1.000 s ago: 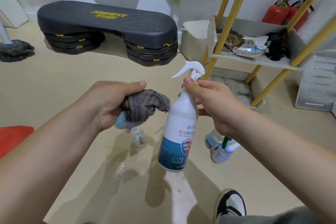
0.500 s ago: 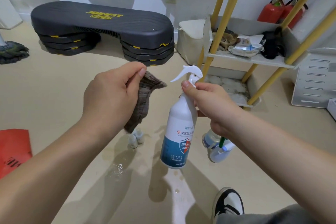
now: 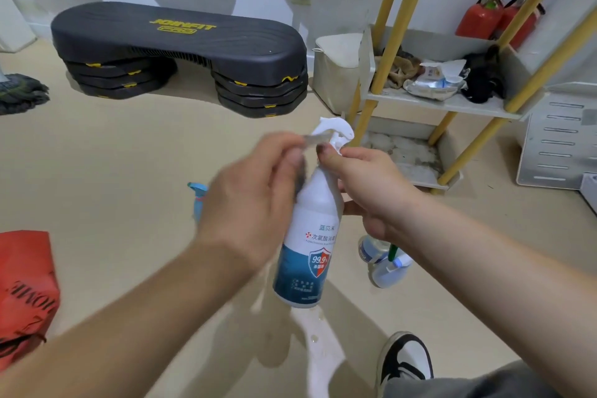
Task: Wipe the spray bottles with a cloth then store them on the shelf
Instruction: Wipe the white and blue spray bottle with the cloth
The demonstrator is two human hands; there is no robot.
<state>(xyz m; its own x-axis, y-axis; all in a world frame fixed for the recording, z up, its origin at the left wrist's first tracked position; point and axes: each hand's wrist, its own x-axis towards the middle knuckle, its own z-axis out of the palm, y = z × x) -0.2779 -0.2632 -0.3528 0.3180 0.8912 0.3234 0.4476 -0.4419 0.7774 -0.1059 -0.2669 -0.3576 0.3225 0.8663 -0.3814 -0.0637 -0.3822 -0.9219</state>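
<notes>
Two hands meet at the top of a spray bottle (image 3: pixel 309 236) held upright in the air above the floor (image 3: pixel 113 171).

The right hand (image 3: pixel 378 191) pinches the bottle's neck just under the white trigger head, thumb in front and fingers curled behind. The left hand (image 3: pixel 255 200) (blurred, so its fingers are hard to read) is curled round a grey cloth (image 3: pixel 300 171) and presses it against the bottle's shoulder and neck. The bottle hangs over a wet patch, near the yellow-poled shelf (image 3: pixel 452 103) but apart from it. Two clear bottles (image 3: pixel 384 263) lie on the floor under the right forearm, and a blue trigger head (image 3: pixel 197 191) peeks out beside the left hand. A black step platform (image 3: pixel 174 42) stands by the wall, and a red bag (image 3: pixel 26 278) sits at the left edge.
</notes>
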